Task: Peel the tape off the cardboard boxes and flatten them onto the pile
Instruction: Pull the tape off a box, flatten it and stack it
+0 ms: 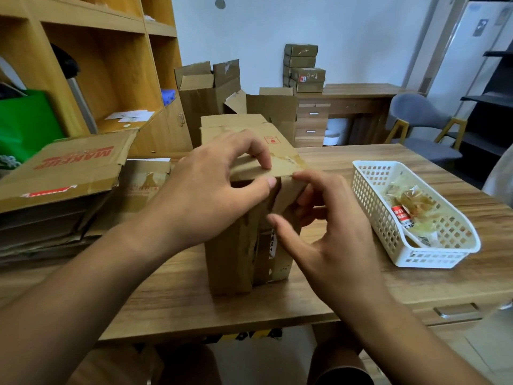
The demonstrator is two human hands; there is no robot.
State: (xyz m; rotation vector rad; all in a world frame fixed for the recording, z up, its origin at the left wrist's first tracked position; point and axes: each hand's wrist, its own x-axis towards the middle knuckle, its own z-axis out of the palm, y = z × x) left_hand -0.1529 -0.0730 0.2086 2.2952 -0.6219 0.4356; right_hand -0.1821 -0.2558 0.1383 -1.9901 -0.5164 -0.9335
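Note:
A brown cardboard box (236,262) stands upright on the wooden table (177,298) in front of me, its near face scuffed, with a white label strip. My left hand (211,184) grips the box's top near edge, thumb under the flap and fingers on top. My right hand (324,218) is at the top right corner, fingertips pinching the edge of a flap or tape there; which of the two I cannot tell. A pile of flattened cardboard (61,173) with red lettering lies on the left of the table.
A white plastic basket (433,257) holding peeled tape scraps sits on the right of the table. Open cardboard boxes (208,90) stand behind the table, next to wooden shelving (105,59). A desk with stacked small boxes (302,68) and a grey chair (422,123) stand at the back.

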